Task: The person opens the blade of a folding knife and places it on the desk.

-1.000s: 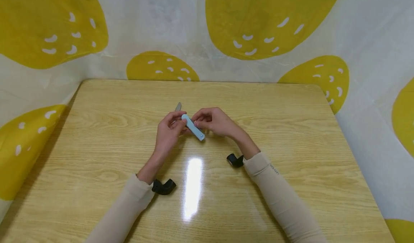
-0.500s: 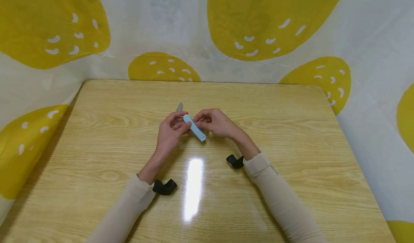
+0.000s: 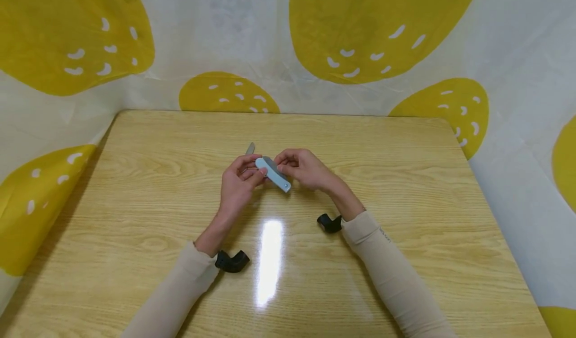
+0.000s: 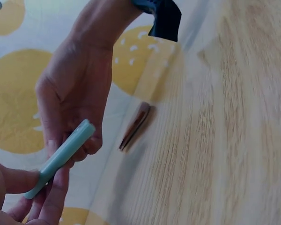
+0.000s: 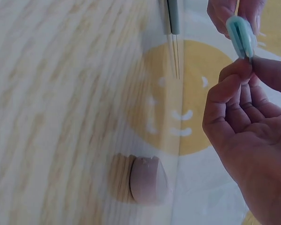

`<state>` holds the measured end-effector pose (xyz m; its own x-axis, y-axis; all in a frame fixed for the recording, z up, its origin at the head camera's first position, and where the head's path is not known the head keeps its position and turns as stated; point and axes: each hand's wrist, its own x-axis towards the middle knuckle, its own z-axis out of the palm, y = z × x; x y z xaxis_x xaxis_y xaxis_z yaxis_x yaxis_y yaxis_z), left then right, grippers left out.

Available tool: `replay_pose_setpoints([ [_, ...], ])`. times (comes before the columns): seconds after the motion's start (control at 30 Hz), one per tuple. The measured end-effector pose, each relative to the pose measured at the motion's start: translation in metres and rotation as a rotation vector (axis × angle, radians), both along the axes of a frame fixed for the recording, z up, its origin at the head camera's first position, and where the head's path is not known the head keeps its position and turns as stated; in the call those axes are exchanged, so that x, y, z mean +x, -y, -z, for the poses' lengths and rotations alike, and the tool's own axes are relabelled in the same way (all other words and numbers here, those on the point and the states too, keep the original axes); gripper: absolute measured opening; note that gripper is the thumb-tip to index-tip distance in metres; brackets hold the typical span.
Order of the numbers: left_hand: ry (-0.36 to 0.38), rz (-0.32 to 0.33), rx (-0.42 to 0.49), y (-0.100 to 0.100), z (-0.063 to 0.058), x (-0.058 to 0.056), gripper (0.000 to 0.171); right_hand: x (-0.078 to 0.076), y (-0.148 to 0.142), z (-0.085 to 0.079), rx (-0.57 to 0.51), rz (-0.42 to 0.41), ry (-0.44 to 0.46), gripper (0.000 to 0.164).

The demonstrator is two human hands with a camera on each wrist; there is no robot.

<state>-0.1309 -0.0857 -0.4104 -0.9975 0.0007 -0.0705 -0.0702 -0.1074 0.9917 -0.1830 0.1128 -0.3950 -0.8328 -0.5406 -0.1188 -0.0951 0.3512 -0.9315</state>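
Observation:
A folding knife with a pale blue handle point(image 3: 272, 175) is held above the table by both hands. My left hand point(image 3: 236, 184) pinches the handle between thumb and fingers. A grey blade point(image 3: 270, 163) shows partly swung out along the handle's upper right side. The thumb and fingertips of my right hand point(image 3: 307, 170) pinch at that blade edge. In the right wrist view the slotted edge of the handle point(image 5: 240, 37) faces the camera, close above the right fingertips. Another grey blade-like piece point(image 3: 250, 148) lies just beyond my left hand, its rest hidden.
The wood-grain table point(image 3: 396, 178) has a bright reflection near its middle. In the right wrist view, a grey-handled item with thin prongs point(image 5: 173, 18) and a rounded pinkish thing point(image 5: 147, 180) lie there. A curtain with yellow fruit prints point(image 3: 252, 43) surrounds the table's back and sides.
More of the folding knife's grey blade now shows out of the handle. The right fingers have moved slightly up and right with it; the left hand stays nearly in place.

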Motion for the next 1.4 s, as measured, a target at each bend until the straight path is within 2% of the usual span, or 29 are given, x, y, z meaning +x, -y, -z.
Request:
replay_pose_setpoints([
  [0.3,-0.046,-0.099,0.058,-0.0032,0.0024,0.0003,0.039,-0.0013,0.0015,0.0016,-0.050,0.057,-0.023,0.018],
  [0.4,-0.031,-0.090,0.050,-0.0014,0.0033,-0.0003,0.041,-0.0019,0.0010,0.0020,-0.062,0.060,0.012,0.018],
  [0.57,0.006,-0.049,0.020,0.0023,0.0038,-0.0003,0.039,-0.0047,-0.0002,0.0029,-0.083,0.013,0.052,0.019],
  [0.77,0.001,-0.001,-0.023,0.0026,0.0051,-0.0007,0.040,-0.0068,0.0017,0.0029,-0.081,-0.021,0.002,0.025],
  [1.07,0.009,-0.002,-0.028,0.0016,0.0050,0.0018,0.037,-0.0030,0.0022,0.0046,-0.085,0.036,-0.014,0.022],
  [1.4,0.064,-0.041,0.033,0.0037,0.0037,0.0021,0.042,-0.0025,-0.0015,0.0021,-0.129,0.107,0.001,0.022],
])
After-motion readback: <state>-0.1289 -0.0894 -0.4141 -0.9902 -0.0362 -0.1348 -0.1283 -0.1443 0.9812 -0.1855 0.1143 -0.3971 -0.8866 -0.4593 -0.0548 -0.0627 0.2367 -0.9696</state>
